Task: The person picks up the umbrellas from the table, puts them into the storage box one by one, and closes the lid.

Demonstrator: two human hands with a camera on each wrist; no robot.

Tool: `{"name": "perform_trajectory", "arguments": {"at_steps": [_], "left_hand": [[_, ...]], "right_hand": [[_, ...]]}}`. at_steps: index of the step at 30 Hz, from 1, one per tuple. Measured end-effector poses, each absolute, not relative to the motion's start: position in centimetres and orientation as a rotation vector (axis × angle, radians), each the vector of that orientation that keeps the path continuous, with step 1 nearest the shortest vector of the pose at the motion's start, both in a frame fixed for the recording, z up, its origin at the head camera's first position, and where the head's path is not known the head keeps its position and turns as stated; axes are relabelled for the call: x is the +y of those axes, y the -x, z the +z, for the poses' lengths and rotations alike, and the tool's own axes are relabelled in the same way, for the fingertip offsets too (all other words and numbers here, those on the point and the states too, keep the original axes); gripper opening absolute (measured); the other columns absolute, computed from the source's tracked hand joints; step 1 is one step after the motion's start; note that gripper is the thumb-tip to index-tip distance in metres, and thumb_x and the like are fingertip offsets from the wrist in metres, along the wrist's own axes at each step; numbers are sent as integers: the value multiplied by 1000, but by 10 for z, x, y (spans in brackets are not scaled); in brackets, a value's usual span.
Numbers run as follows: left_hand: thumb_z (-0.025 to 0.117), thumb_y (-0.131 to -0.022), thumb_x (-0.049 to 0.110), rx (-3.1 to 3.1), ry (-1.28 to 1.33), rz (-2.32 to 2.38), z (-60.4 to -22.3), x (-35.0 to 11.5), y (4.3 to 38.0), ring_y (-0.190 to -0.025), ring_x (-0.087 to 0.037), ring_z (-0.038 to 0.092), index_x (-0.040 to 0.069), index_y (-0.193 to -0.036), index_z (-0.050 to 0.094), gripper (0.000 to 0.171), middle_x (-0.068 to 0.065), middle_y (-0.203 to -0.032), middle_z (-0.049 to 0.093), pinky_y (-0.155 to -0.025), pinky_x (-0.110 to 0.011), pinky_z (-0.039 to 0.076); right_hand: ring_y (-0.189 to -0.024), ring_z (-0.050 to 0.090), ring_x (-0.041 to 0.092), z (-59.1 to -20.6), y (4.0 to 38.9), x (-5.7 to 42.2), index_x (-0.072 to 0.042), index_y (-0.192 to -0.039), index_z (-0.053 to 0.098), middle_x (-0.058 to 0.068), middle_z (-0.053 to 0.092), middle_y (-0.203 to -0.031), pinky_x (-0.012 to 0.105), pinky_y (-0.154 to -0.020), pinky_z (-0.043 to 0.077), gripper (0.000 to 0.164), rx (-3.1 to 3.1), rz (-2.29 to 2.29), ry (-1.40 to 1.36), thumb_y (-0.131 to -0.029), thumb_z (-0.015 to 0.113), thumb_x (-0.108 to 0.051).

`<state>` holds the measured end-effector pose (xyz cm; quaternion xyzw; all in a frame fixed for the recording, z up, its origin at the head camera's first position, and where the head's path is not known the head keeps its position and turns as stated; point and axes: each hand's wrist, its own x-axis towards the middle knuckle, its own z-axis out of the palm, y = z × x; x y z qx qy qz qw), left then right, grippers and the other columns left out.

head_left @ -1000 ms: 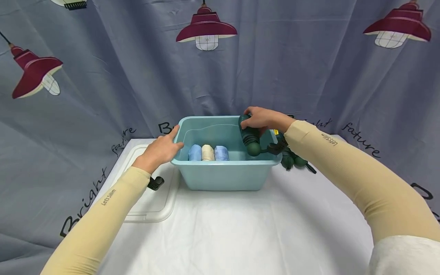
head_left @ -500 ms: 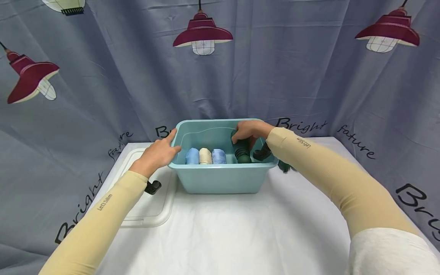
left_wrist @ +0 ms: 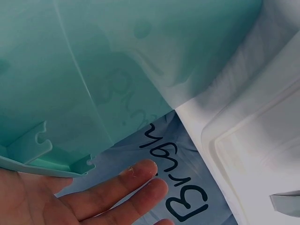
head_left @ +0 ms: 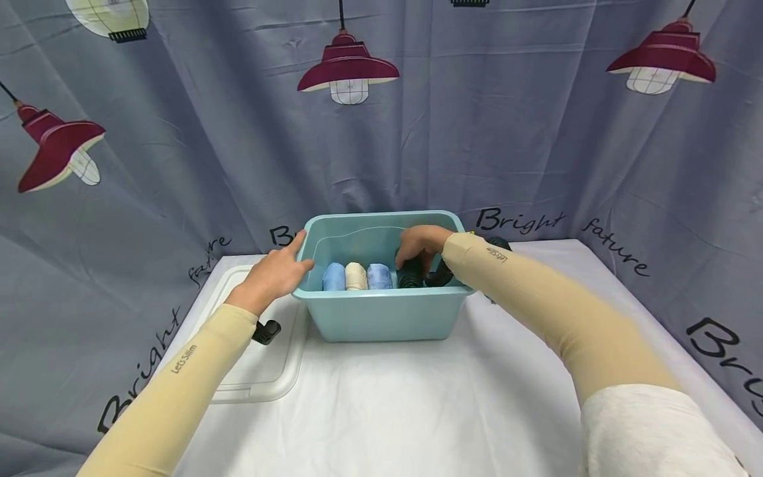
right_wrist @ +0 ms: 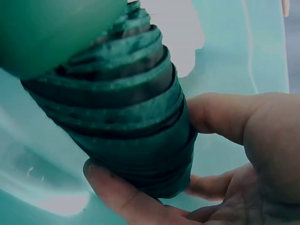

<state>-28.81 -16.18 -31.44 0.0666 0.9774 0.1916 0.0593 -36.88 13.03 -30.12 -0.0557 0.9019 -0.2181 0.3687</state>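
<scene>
My right hand (head_left: 422, 244) reaches down inside a light blue plastic tub (head_left: 381, 317) and grips a dark green folded umbrella (head_left: 410, 275). In the right wrist view, the thumb and fingers hold the pleated fabric of the umbrella (right_wrist: 131, 112) from both sides, and its rounded green end (right_wrist: 56, 33) is nearest the camera. A blue roll (head_left: 334, 277), a cream roll (head_left: 356, 276) and another blue roll (head_left: 379, 277) stand in a row left of it. My left hand (head_left: 271, 275) rests at the tub's left rim; in the left wrist view its fingers (left_wrist: 133, 173) extend straight below the rim.
A white lid (head_left: 262, 364) lies on the table left of the tub, partly under my left forearm. Dark green items (head_left: 499, 243) sit right of the tub, mostly hidden by my right sleeve. A grey-blue curtain (head_left: 238, 132) hangs behind the white-covered table (head_left: 381, 411).
My right hand has lowered the umbrella from above the tub's right side down into it, moving left toward the rolls. The left hand has stayed at the rim.
</scene>
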Motion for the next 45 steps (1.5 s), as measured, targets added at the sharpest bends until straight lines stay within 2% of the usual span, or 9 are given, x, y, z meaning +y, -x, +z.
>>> {"name": "perform_trajectory", "arguments": {"at_steps": [4,10,16,23,29,33,36,40,45], "left_hand": [[39,-100,41,2953,-196,587,-315,-162,288,-111,-35,62,23,-164,2,76,-26,-137,58,-91,-54,46],[39,-100,42,2947,-179,587,-315,-160,289,-104,-33,64,25,-164,2,76,-23,-121,66,-85,-50,47],[40,-100,42,2956,-174,581,-314,-162,290,-103,-33,64,25,-164,2,77,-23,-124,65,-85,-51,47],[39,-100,43,2938,-170,589,-314,-162,290,-93,-30,64,27,-164,-1,77,-16,-93,66,-79,-46,47],[39,-99,43,2947,-176,589,-315,-163,290,-93,-30,64,28,-164,0,77,-16,-98,67,-79,-46,47],[39,-99,43,2948,-176,594,-314,-163,291,-90,-30,63,28,-164,0,77,-15,-93,65,-77,-46,46],[39,-99,43,2950,-169,589,-314,-163,290,-94,-31,62,29,-164,0,77,-18,-105,66,-80,-49,46],[40,-100,42,2954,-172,583,-313,-162,291,-100,-32,62,29,-164,0,77,-22,-120,64,-83,-51,46],[40,-99,42,2962,-173,586,-313,-162,290,-104,-34,62,28,-164,1,77,-24,-133,60,-86,-53,47]], "right_hand": [[-81,72,26,-309,371,127,4,-117,60,18,61,-115,38,-73,61,35,2323,-505,162,-92,68,-19],[-76,70,23,-313,373,124,2,-116,60,15,61,-114,36,-74,60,34,2336,-408,207,-93,67,-23],[-74,66,19,-317,379,118,0,-111,66,11,63,-110,33,-75,58,31,2345,-288,253,-94,65,-26],[-86,66,21,-321,385,112,2,-126,60,13,62,-124,33,-79,58,42,2302,-273,215,-95,68,-26],[-91,67,23,-322,387,113,2,-126,59,14,63,-122,33,-80,57,43,2274,-275,229,-94,69,-26],[-107,65,28,-323,388,117,4,-137,49,17,50,-142,38,-91,56,50,2191,-418,202,-96,67,-16],[-119,60,35,-325,388,118,6,-142,41,20,35,-154,43,-100,52,54,2115,-525,167,-96,65,-9],[-126,55,38,-324,390,120,7,-140,45,20,35,-154,45,-106,47,49,2068,-548,176,-98,62,-11],[-134,49,40,-320,390,121,1,-157,26,21,27,-162,47,-108,44,68,2063,-517,202,-101,60,-17]]}}
